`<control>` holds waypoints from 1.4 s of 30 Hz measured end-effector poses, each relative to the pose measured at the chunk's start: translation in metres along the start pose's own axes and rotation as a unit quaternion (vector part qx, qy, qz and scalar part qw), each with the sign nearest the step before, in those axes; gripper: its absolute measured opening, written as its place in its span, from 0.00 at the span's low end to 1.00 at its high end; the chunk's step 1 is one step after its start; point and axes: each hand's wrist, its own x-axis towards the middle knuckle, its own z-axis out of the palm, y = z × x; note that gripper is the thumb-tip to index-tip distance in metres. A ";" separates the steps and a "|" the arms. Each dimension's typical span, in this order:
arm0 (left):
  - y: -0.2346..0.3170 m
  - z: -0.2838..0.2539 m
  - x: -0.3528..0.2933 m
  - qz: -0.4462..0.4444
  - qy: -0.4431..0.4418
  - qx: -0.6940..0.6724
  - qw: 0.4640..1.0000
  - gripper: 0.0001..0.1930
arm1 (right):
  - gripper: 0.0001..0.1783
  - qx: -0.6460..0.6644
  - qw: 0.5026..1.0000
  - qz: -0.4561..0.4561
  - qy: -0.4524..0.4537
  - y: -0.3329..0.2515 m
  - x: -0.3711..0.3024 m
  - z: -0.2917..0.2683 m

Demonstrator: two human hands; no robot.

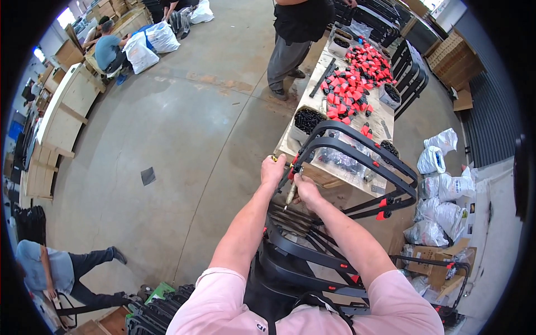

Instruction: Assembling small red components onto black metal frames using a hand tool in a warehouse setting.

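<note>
Over the near edge of the wooden surface (377,114) slants a black curved frame (363,157), probably stiff, light and smooth, best gripped along a straight bar. Toward the near-left corner, a white tub (297,135) holds black pieces (308,119). The right hand (307,191) clamps the frame's end; the left hand (272,172) is closed beside it, its hold partly hidden.

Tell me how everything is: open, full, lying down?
Left hand, fingers curled
Right hand, fingers bent, beside the frame
Black curved frame, tilted
Red-and-black plastic parts, heaped loose
Nearest white bin, open, filled with small black parts
White sacks at right, filled
Gray scrap, lying on the floor
</note>
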 end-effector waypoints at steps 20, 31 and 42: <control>0.005 0.000 -0.009 0.025 0.010 0.035 0.999 0.24 | 0.25 0.334 0.894 0.198 -0.224 -0.013 0.017 -0.035; -0.003 0.019 -0.001 0.032 0.010 0.021 0.999 0.26 | 0.25 0.429 0.810 0.231 -0.326 0.008 0.043 -0.071; -0.002 0.012 -0.002 0.024 0.010 0.016 1.000 0.26 | 0.26 0.263 0.931 0.142 -0.208 -0.003 0.027 -0.049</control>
